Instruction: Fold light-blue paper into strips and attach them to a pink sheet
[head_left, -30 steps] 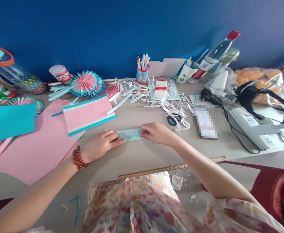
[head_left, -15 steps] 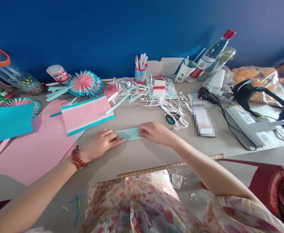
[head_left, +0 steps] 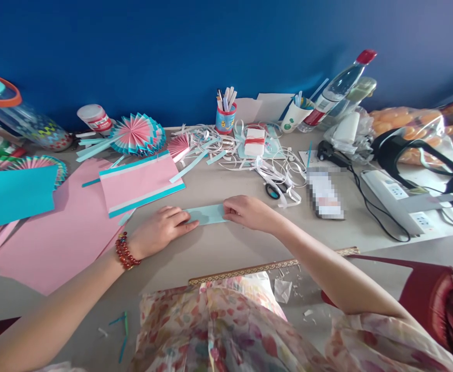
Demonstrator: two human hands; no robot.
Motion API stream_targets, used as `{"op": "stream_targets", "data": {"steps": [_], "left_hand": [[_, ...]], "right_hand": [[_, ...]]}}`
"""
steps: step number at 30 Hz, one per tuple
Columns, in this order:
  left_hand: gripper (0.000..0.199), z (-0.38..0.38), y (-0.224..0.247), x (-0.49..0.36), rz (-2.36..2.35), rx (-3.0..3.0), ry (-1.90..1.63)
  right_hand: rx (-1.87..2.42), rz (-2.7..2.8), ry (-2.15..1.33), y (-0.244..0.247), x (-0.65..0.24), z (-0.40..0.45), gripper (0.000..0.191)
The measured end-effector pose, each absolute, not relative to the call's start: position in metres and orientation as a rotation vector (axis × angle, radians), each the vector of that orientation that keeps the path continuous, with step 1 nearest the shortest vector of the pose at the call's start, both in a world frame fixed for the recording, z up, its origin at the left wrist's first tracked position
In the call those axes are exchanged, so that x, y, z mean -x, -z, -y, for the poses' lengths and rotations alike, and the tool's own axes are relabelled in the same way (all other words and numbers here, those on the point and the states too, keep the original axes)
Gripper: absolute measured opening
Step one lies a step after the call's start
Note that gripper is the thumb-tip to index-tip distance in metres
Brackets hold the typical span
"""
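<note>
A light blue paper strip (head_left: 208,214) lies on the table between my two hands. My left hand (head_left: 163,228), a red bead bracelet on its wrist, rests over the strip's left end, thumb and fingers extended and pressing it down. At the other end, my right hand (head_left: 245,212) has its fingers curled and pinched on the paper; the fingertips are partly hidden. Behind my left hand is a pink paper piece with blue borders (head_left: 141,181), lying on a large pink sheet (head_left: 56,243).
Folded paper rosettes (head_left: 138,134) stand at the back left. Ribbon scraps, scissors (head_left: 272,191) and a pen holder (head_left: 225,119) lie beyond my right hand. Farther right are a phone (head_left: 325,194), a bottle (head_left: 338,85) and a power strip (head_left: 396,194). A patterned strip (head_left: 245,271) runs along the front edge.
Both hands stay in place on the strip. The view has shifted very slightly; nothing else visibly differs.
</note>
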State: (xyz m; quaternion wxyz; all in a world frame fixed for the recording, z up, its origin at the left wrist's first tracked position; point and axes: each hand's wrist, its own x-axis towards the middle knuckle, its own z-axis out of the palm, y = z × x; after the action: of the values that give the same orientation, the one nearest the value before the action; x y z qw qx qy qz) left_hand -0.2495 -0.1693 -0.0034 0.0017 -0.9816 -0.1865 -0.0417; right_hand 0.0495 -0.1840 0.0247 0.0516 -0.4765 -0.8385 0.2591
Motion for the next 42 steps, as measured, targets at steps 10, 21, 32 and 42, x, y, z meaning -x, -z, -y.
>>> {"op": "stream_targets", "data": {"steps": [10,21,32,42], "left_hand": [[0.023,0.177,-0.008,0.227,0.592,3.133,0.114],[0.061,0.179,-0.003,0.213,0.542,3.062,0.040],[0.069,0.182,-0.008,0.210,0.599,3.062,0.022],[0.066,0.215,-0.006,0.237,0.991,2.904,0.072]], "right_hand": [[1.518,2.520,-0.735,-0.020,-0.049,0.188,0.006],[1.521,2.501,-0.677,-0.035,-0.069,0.189,0.012],[1.349,2.659,-0.112,0.001,-0.043,0.257,0.075],[1.438,2.664,-0.023,0.008,-0.060,0.266,0.073]]}}
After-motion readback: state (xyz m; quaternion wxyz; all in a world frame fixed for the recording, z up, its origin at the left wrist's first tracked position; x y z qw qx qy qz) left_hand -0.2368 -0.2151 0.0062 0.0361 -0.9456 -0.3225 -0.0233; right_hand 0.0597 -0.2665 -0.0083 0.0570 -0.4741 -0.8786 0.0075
